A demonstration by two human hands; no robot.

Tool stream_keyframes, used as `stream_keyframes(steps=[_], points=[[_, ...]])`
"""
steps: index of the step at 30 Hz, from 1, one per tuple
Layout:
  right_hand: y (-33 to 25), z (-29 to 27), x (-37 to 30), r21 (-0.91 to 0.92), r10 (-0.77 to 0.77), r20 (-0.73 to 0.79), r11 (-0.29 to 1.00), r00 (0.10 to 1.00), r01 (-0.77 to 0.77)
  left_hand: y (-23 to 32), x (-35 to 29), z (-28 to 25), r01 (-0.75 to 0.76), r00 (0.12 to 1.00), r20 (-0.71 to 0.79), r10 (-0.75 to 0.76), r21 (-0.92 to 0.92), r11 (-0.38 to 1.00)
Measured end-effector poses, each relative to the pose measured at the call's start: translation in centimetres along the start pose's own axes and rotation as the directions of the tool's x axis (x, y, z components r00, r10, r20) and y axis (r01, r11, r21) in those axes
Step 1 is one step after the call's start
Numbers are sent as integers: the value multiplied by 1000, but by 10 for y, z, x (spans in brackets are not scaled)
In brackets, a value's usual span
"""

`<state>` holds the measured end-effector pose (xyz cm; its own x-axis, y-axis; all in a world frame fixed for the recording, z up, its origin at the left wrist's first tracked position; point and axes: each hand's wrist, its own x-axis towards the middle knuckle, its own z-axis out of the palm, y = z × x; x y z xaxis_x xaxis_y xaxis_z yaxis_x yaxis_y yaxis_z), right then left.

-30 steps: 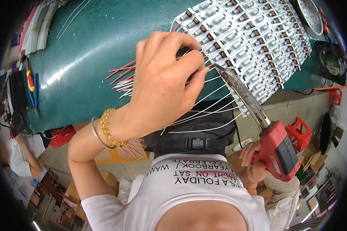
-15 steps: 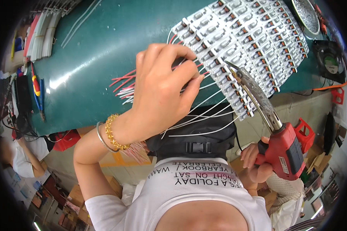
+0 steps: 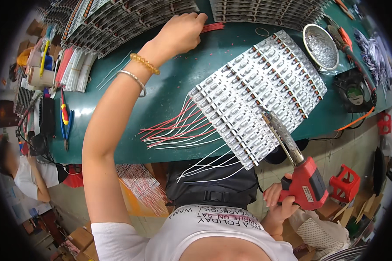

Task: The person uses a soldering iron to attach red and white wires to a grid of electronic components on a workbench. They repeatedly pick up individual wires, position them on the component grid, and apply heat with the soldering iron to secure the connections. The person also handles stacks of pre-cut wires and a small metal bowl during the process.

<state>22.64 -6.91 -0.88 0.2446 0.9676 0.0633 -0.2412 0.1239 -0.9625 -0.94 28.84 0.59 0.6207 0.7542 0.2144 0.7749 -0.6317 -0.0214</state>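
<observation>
My left hand [image 3: 185, 32] reaches to the far side of the bench, its fingers curled on a bundle of short red wires [image 3: 214, 27]. The wires stick out to its right; the fingertips are partly hidden. My right hand [image 3: 279, 199] is wrapped round the handle of a red-and-black soldering gun [image 3: 309, 185]. The gun's long metal tip points up over a white panel of small LED modules [image 3: 257, 91], near its right lower part. Red and white wires [image 3: 183, 126] trail from the panel's left edge, and several white ones hang over the bench's front edge.
Stacked module panels [image 3: 130, 21] line the back of the green bench [image 3: 117, 148]. To the right stand a round metal bowl [image 3: 321, 47] and a black fan [image 3: 355, 91]. Wire bundles [image 3: 76, 71] and pliers [image 3: 65, 119] lie left. A red stool [image 3: 345, 182] stands on the floor.
My left hand has left the wires at the panel's left edge and moved far across the bench to the red bundle. The view has shifted; the soldering gun stays over the panel.
</observation>
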Motion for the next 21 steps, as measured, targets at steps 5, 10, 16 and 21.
stream_keyframes(steps=[5, 10, 16, 21], points=[[1, -3, -1, 34, 38, -31, 999, 999, -37, 11, 9, 0, -43, 999, 32, 42, 30, 999], [3, -4, -3, 54, 35, -43, 998, 998, -33, 14, -17, -2, 61, 992, -110, -63, -18, 998], [6, -7, -1, 49, 30, -23, 998, 999, -29, 25, -62, -29, 37, 903, -410, -126, -217, 975], [-1, -1, -10, 43, 148, -88, 988, 985, -145, 98, -135, -67, 275, 909, -17, -417, -727, 629]])
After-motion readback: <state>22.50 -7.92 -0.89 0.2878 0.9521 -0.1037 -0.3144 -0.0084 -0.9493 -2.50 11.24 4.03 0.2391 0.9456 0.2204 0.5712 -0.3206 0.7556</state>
